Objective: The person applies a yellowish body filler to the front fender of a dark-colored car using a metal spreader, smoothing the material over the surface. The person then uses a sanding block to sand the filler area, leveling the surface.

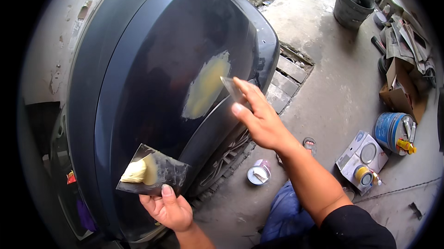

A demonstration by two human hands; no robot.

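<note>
From my remote seat, left grip [169, 211]'s clamped on the dark plate [172, 173]'s near edge, probably keeping fingers off the putty blob [134, 171] on it; right grip [262, 122]'s pinching the clear spreader [231, 88], leading edge left free near the car panel [157, 59]'s yellowish patch [206, 86].

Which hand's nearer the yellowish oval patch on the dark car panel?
Right. The right hand is right of the yellowish oval patch; the left hand is farther, below it.
</note>
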